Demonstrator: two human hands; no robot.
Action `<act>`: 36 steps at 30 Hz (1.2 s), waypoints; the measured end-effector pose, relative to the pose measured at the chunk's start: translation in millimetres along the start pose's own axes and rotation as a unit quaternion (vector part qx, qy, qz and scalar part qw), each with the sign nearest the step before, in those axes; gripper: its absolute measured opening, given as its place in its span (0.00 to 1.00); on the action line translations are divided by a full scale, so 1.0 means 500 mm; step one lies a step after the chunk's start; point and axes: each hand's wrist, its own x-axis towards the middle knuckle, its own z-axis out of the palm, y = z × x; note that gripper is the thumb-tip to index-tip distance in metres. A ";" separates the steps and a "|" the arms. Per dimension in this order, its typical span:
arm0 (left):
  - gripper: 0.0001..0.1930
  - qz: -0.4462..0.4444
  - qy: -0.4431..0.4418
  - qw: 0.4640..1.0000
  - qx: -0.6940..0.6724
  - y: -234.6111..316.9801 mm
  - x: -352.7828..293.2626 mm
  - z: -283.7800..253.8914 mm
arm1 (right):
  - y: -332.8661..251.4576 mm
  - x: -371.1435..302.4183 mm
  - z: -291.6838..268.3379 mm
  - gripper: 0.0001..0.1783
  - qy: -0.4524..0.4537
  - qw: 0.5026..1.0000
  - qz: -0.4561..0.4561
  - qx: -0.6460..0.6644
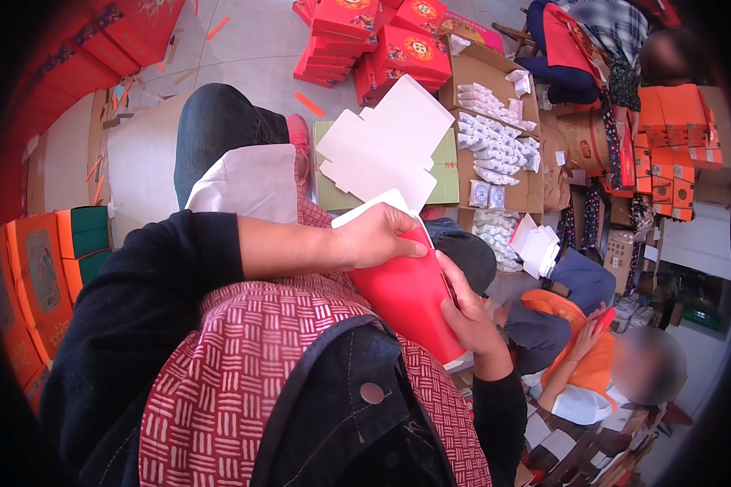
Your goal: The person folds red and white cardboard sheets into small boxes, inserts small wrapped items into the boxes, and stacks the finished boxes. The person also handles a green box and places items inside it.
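Note:
A red piece of card (pixel 402 296) with white edges lies over my lap, bent into a curve; it looks like a box blank. Gripping its upper edge is my left hand (pixel 379 236), thumb on the red face and fingers curled in. On the card's right side, my right hand (pixel 469 312) has its thumb toward the edge, and some of its fingers are hidden behind the card. Just beyond my hands, flat white die-cut card blanks (pixel 390 142) rest on a green box (pixel 445 172).
Small white wrapped packets (pixel 495 146) fill an open carton (pixel 536 191) at the right. Red gift boxes (pixel 402 61) are stacked ahead, and orange boxes (pixel 36 280) stand at the left. A person in an orange vest (pixel 589 369) sits at the right, holding a red object (pixel 605 319).

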 end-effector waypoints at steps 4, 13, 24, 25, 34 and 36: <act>0.06 0.004 0.002 1.000 -0.004 -0.009 0.003 0.000 | 0.003 0.000 0.002 0.33 0.001 1.000 0.003 -0.003; 0.06 0.011 -0.006 1.000 0.020 -0.002 0.002 -0.005 | 0.002 0.002 0.002 0.35 0.001 0.998 -0.006 0.064; 0.06 0.010 -0.007 1.000 -0.003 -0.003 -0.002 -0.007 | 0.004 0.007 0.003 0.35 -0.002 1.000 -0.018 -0.010; 0.06 0.008 -0.005 1.000 -0.003 -0.001 -0.003 -0.006 | 0.005 0.007 0.004 0.35 0.000 1.000 -0.019 -0.016; 0.06 0.005 -0.003 1.000 -0.006 -0.007 -0.001 -0.007 | 0.003 0.008 0.004 0.36 -0.004 0.999 -0.028 -0.040; 0.06 0.005 -0.003 1.000 -0.002 -0.008 0.000 -0.008 | 0.000 0.007 0.000 0.38 -0.029 0.999 -0.023 -0.030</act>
